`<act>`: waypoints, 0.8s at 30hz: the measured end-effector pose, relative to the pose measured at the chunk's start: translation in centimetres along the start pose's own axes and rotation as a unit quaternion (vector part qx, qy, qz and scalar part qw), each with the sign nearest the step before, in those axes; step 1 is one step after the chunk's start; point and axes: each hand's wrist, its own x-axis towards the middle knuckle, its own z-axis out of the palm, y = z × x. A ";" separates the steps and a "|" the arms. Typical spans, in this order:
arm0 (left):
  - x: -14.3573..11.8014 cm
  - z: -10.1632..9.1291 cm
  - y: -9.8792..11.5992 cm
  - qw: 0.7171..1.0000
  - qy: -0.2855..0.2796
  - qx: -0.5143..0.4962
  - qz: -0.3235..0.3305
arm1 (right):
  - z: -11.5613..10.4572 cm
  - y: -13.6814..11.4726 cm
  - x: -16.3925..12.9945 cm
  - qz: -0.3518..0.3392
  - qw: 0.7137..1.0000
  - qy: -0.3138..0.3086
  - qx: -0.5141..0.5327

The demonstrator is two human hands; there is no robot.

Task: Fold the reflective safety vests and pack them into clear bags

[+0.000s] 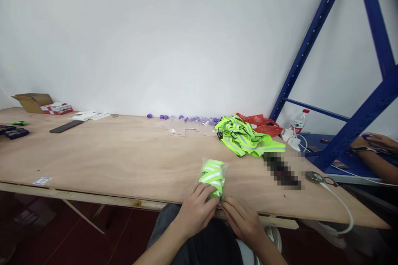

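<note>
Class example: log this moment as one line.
left hand: holds bagged reflective strap | right hand: pinches bag's near edge | loose strap pile behind | plywood table

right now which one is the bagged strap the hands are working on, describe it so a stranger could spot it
On the long plywood table, look at the near edge, where the left hand and right hand meet. Both grip the bagged strap: neon yellow, rolled tight inside a clear bag, unlike the loose strap pile farther back.

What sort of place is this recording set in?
Probably a small packing workshop or stockroom: a plywood table holds a pile of reflective vests and clear bags, with blue racking beside it. Both hands hold a bagged vest.
</note>
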 end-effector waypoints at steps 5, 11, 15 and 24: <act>0.6 0.6 -0.5 1.000 -0.001 0.012 0.001 | 0.1 0.4 0.0 0.010 1.000 -0.012 -0.011; 1.5 1.5 -1.1 1.000 -0.008 0.027 0.002 | 0.3 1.5 0.3 0.022 0.999 -0.007 -0.022; 2.3 1.6 -1.4 0.998 -0.049 0.045 -0.019 | 0.7 2.2 0.8 0.036 0.999 -0.025 -0.004; 4.0 2.2 -2.7 0.994 -0.096 0.056 -0.008 | 1.3 3.3 1.0 0.051 0.998 -0.024 0.019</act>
